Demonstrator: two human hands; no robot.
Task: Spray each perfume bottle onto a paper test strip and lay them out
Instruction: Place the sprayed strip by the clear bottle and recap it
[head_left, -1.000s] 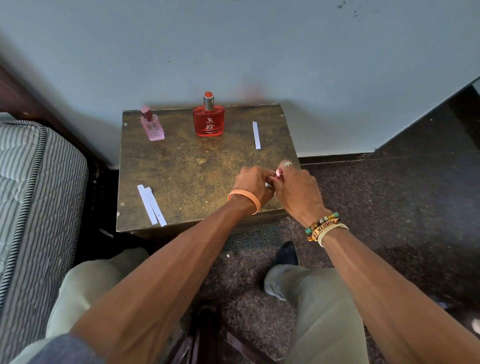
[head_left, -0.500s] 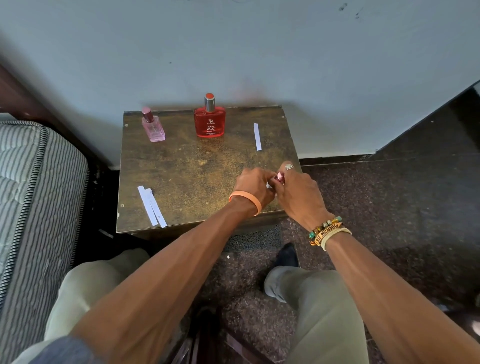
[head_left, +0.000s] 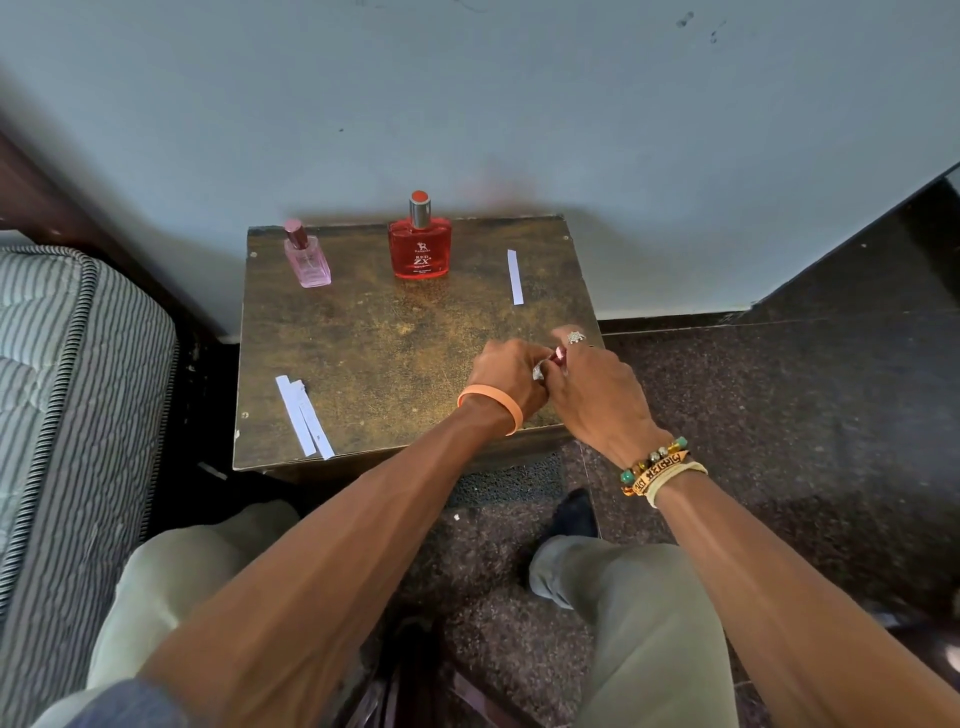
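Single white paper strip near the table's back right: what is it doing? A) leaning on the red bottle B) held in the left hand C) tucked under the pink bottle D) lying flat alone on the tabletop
D: the single white paper strip lies flat on the worn brown tabletop, apart from the red square perfume bottle and both hands.

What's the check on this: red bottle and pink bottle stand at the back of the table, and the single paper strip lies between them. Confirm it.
One detail is wrong. In the head view the red bottle and pink bottle do stand at the back of the table, but the single paper strip lies to the right of the red bottle, not between the two.
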